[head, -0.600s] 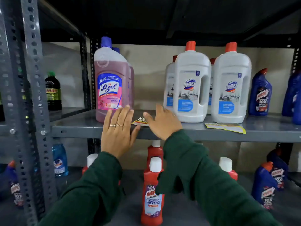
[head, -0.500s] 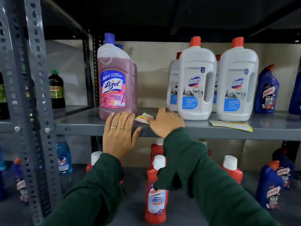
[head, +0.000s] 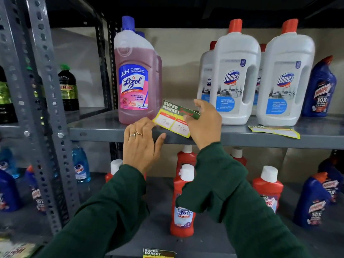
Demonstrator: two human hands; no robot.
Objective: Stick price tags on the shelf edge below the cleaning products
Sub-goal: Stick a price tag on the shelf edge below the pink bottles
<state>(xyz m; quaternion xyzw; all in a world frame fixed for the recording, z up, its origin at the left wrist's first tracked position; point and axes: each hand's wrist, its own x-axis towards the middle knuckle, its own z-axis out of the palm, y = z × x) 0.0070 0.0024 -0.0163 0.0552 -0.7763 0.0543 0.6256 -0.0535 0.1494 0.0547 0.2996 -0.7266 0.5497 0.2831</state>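
Now lifted off the shelf (head: 104,128) (flat a moment ago), price tag (head: 172,119) pinched by right hand (head: 204,123), left hand (head: 141,144) loosely open, ready for sticking.

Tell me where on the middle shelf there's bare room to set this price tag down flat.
The widest bare patch on the shelf lies between the pink Lizol bottle and the white Domex bottles, behind the held price tag. A narrower strip runs left of the Lizol. In front of the right Domex it is taken: another tag lies there.
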